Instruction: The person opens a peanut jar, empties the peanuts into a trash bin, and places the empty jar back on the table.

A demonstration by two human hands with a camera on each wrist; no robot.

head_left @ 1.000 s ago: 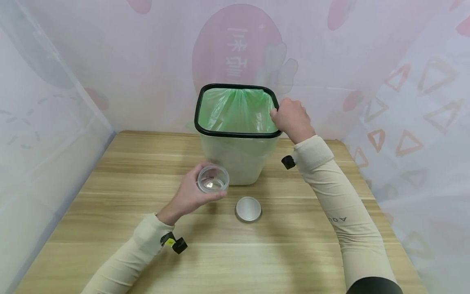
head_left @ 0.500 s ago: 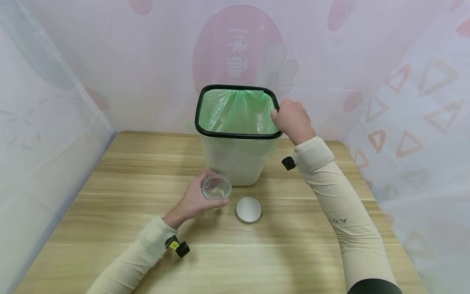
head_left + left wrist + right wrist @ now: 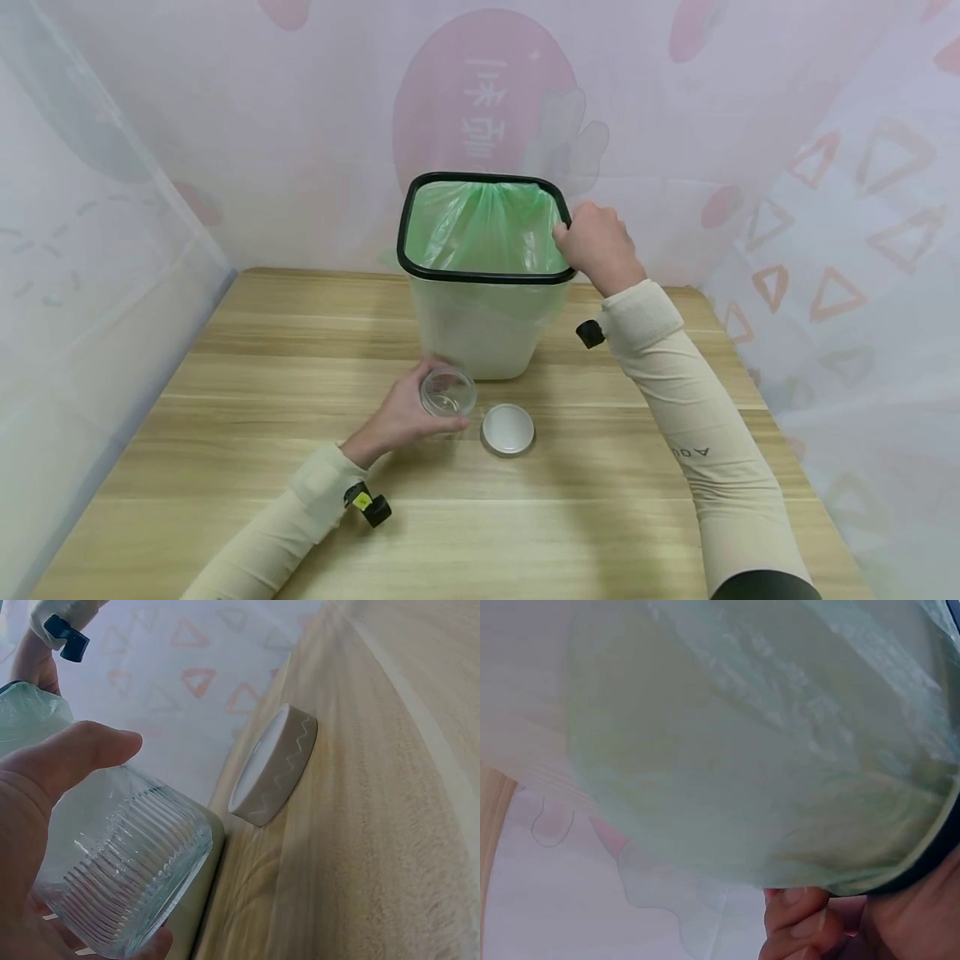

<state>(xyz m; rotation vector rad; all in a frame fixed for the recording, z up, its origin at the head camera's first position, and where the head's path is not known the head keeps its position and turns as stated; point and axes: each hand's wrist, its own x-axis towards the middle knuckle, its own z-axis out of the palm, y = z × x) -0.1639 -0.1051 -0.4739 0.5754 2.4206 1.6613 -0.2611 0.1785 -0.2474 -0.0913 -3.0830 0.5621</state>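
Observation:
In the head view my left hand grips a clear, ribbed jar by its side, thumb and fingers curled round it. The jar's mouth faces up without a lid, and nothing shows inside. It is held low over the table, just in front of the white bin. My right hand grips the bin's black rim at the right corner; in the right wrist view its fingers curl beneath the rim. A green bag lines the bin. Beside the jar, a round pale lid lies on the table.
The wooden table carries the bin near its back edge. Behind it hangs a pink printed backdrop, and patterned white side sheets close off left and right.
My left hand has lowered the jar and brought it slightly right, toward the lid and nearer the table. The right hand keeps its hold on the bin's rim.

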